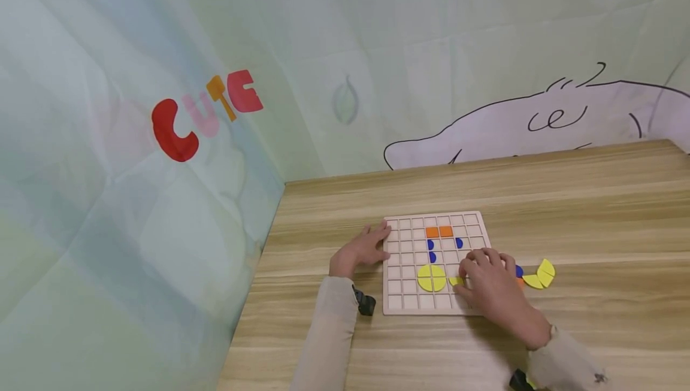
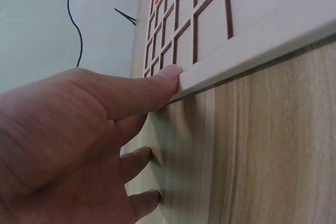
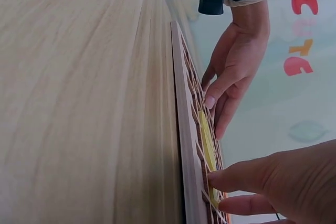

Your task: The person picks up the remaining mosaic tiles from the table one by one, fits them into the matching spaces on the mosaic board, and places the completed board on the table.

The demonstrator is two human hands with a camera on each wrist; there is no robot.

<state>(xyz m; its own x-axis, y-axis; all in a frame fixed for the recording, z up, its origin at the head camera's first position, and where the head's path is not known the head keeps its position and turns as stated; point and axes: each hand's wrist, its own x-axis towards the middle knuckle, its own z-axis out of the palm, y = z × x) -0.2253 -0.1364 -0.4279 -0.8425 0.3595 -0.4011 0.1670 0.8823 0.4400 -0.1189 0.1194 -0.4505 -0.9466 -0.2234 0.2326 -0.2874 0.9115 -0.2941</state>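
A pale wooden grid board (image 1: 386, 298) lies on the table. My left hand (image 1: 361, 248) rests at its left edge; in the left wrist view the thumb (image 2: 167, 74) touches the rim and the other fingers reach down to the tabletop. Over the board's lower right part, my right hand (image 1: 496, 288) has thumb and fingertips on a yellow quarter-circle piece (image 1: 455, 281), which they partly hide. Left of that piece, yellow quarters form a full circle (image 1: 426, 271) in the grid. Two orange squares (image 1: 432, 232) and several blue half-circles (image 1: 459, 242) sit in cells above.
Loose yellow pieces (image 1: 545, 272) lie on the wooden table (image 1: 431, 352) to the right of the board. Beside them, a blue piece (image 1: 519, 270) and an orange piece (image 1: 520, 282) show partly behind my right hand. A printed cloth backdrop (image 1: 334, 38) stands along the table's far and left sides.
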